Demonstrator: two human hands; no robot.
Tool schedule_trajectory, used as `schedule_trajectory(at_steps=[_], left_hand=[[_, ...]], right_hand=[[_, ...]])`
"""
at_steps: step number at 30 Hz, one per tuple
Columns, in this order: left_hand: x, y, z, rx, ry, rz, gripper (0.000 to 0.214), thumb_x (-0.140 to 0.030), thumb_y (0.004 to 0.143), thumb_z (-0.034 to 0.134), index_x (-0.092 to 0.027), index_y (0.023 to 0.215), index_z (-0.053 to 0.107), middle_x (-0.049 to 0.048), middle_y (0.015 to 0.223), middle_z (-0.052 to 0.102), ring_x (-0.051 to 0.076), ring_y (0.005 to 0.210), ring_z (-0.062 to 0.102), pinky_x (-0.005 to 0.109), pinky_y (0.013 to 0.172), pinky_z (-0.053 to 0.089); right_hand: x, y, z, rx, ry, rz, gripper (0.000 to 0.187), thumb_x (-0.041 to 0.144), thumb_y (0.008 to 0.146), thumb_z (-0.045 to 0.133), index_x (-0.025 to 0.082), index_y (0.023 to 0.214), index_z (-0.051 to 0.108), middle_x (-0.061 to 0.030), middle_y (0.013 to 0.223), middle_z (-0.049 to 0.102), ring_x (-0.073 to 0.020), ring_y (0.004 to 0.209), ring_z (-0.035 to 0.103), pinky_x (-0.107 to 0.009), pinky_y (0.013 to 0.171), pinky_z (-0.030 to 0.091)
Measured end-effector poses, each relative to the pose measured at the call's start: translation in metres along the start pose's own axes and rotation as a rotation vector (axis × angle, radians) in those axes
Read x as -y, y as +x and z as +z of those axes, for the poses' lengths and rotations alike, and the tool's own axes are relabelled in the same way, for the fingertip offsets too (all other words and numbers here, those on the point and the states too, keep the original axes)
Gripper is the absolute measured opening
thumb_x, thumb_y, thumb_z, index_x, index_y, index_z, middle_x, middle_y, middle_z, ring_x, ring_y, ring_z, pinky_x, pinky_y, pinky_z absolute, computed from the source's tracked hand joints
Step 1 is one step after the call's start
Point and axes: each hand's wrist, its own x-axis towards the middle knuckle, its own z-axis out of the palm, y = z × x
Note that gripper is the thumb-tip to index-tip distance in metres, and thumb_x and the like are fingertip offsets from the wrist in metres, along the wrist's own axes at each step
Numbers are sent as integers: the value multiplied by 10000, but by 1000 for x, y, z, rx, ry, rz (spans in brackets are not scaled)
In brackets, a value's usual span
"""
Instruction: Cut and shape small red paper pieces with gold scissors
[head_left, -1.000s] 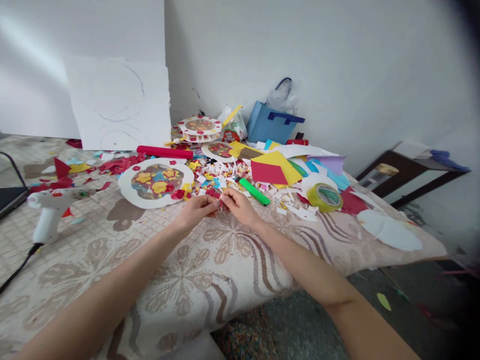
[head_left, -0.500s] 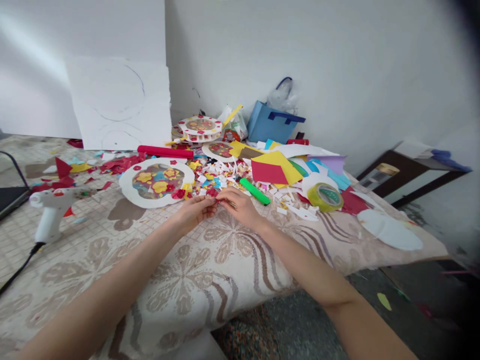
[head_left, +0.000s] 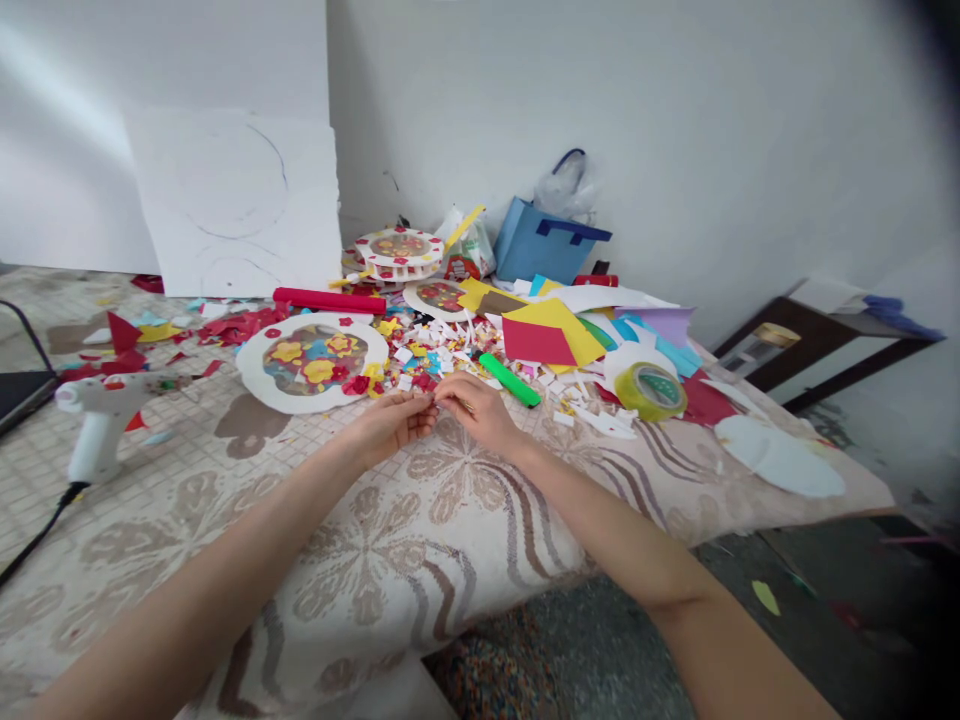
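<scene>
My left hand (head_left: 390, 424) and my right hand (head_left: 474, 408) meet fingertip to fingertip over the patterned cloth (head_left: 360, 540). Both are closed in a pinch on a tiny piece between them, too small to make out. A thin stick-like item shows under my right hand's fingers. Just beyond the hands lies a heap of small paper scraps (head_left: 435, 350). A white round disc with yellow and red paper flowers (head_left: 311, 360) lies to the left of the heap, and a green marker (head_left: 510, 380) to the right.
A white glue gun (head_left: 101, 420) with its cord lies at the left. A tape roll (head_left: 649, 390), coloured paper sheets (head_left: 551, 335), a red roll (head_left: 330, 301), more decorated discs (head_left: 399, 252) and a blue bag (head_left: 541, 250) crowd the back. The cloth's edge drops off at the right front.
Both hands stayed together and shifted very slightly; the fingers worked at the small piece between them. Nothing else moved.
</scene>
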Motion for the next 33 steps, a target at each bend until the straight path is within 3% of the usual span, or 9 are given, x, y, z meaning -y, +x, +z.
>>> schedule_trajectory(at_steps=[6,16,24,33], left_hand=[[2,1,-1,20,-31,-36,130,-74,806,577,-97,713,665,37,636,652,78,562,602,175,561,498],[2,-1,3,-12,-24,-7,153,-75,820,561,-95,706,661,51,667,667,88,605,623,177,586,508],[4,-3,3,18,68,81,50,-141,735,687,-94,729,670,61,713,681,101,645,624,205,665,505],[9,3,0,-3,198,181,212,-266,577,795,-132,682,669,4,648,653,96,597,587,234,635,467]], right_hand=[[7,1,1,31,78,98,97,228,897,446,216,859,535,-64,931,582,-188,911,549,-328,795,453],[-3,0,11,-42,317,394,131,320,848,519,193,824,537,-20,806,567,-140,731,548,-256,658,458],[-8,0,12,-65,352,482,149,329,817,544,185,784,523,5,739,550,-111,622,509,-234,582,425],[-6,1,12,-53,277,458,117,292,807,537,185,766,523,1,740,559,-117,640,514,-244,606,429]])
